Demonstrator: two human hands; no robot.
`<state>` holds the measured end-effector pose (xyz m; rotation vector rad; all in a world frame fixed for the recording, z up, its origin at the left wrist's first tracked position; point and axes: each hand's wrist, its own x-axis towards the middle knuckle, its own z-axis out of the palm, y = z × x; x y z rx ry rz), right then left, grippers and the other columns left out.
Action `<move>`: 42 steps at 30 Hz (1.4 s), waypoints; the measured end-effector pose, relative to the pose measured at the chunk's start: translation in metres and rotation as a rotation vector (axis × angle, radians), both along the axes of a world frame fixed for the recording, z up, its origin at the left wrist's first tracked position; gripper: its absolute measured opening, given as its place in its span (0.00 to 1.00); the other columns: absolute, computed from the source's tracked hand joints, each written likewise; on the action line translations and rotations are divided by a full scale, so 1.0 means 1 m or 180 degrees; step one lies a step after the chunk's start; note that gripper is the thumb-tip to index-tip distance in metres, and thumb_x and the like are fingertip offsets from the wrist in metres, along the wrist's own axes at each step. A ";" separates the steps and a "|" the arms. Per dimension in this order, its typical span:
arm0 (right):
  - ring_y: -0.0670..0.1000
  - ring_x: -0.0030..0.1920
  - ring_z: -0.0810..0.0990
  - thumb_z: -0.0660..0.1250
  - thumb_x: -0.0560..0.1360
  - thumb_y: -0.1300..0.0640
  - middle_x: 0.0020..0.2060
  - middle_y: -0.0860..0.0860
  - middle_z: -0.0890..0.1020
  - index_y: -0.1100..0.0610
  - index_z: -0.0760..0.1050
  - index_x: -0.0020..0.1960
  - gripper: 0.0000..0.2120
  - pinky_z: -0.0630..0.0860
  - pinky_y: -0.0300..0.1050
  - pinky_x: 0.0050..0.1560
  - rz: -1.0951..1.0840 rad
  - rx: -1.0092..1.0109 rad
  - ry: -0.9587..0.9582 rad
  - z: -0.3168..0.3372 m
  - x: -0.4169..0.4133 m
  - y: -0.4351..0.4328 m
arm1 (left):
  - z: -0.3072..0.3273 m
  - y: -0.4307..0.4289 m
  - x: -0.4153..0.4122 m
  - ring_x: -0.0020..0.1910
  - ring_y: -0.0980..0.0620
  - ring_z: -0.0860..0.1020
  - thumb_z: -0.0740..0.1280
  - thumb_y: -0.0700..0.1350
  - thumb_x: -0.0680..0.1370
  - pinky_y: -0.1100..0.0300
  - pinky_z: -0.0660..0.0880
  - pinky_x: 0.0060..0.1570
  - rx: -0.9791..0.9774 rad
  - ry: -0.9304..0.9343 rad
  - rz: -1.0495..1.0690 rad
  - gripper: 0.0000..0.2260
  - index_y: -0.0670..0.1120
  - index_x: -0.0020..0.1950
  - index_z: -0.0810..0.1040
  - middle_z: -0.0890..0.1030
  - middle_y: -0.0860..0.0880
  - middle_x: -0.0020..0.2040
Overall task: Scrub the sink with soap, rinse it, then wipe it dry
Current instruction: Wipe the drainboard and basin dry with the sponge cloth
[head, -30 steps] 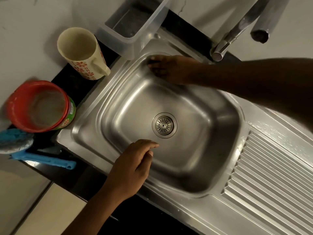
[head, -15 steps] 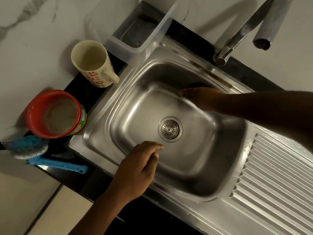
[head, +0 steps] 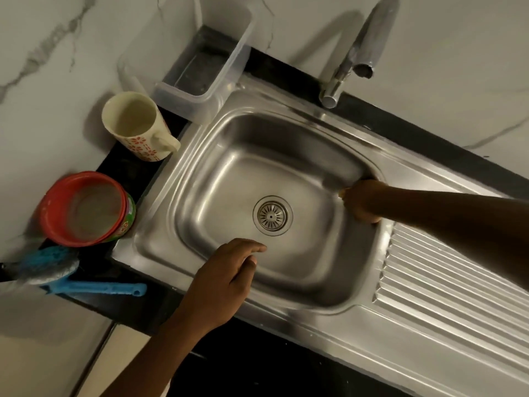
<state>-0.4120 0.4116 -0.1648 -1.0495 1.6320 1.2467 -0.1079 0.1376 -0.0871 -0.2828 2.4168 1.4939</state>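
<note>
Low against rounded steel sink (head: 229, 167) wall, right hand (head: 362, 202), grip indiscernible; left hand (head: 223, 282) loose-fingered over rim.

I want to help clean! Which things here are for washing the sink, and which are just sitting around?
For the job: sink; right hand at its right wall; left hand above the near rim; faucet for rinsing; probably the red tub, which looks like soap, and the blue brush.

Just lying about: flowered mug; clear plastic box.
</note>
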 end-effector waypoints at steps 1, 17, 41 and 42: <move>0.55 0.65 0.81 0.76 0.71 0.49 0.59 0.49 0.81 0.48 0.84 0.56 0.14 0.76 0.50 0.52 -0.0131 -0.0001 -0.0078 0.024 0.017 -0.009 | 0.002 0.001 -0.001 0.64 0.59 0.78 0.62 0.44 0.86 0.52 0.77 0.65 0.0023 -0.0013 -0.0030 0.14 0.58 0.68 0.79 0.80 0.63 0.62; 0.55 0.58 0.83 0.60 0.79 0.50 0.56 0.52 0.85 0.54 0.82 0.54 0.15 0.77 0.45 0.55 -0.1005 -0.1111 0.0093 0.088 0.162 0.010 | 0.046 0.014 -0.011 0.65 0.66 0.76 0.60 0.48 0.82 0.65 0.70 0.66 -0.0169 0.0298 -0.0624 0.16 0.55 0.66 0.81 0.80 0.64 0.63; 0.49 0.51 0.87 0.70 0.81 0.56 0.54 0.52 0.87 0.54 0.83 0.63 0.11 0.83 0.49 0.49 -0.6684 -0.6540 0.1429 0.132 0.197 0.263 | 0.052 0.198 -0.046 0.62 0.63 0.78 0.59 0.51 0.81 0.62 0.73 0.64 -0.0218 0.0505 -0.1430 0.16 0.54 0.63 0.83 0.82 0.61 0.61; 0.48 0.52 0.87 0.70 0.82 0.55 0.54 0.50 0.87 0.55 0.82 0.65 0.13 0.84 0.49 0.48 -0.6754 -0.6657 0.1812 0.132 0.194 0.279 | 0.052 0.207 -0.047 0.62 0.63 0.78 0.60 0.51 0.82 0.62 0.73 0.64 -0.0204 0.0501 -0.1410 0.15 0.55 0.63 0.83 0.81 0.62 0.61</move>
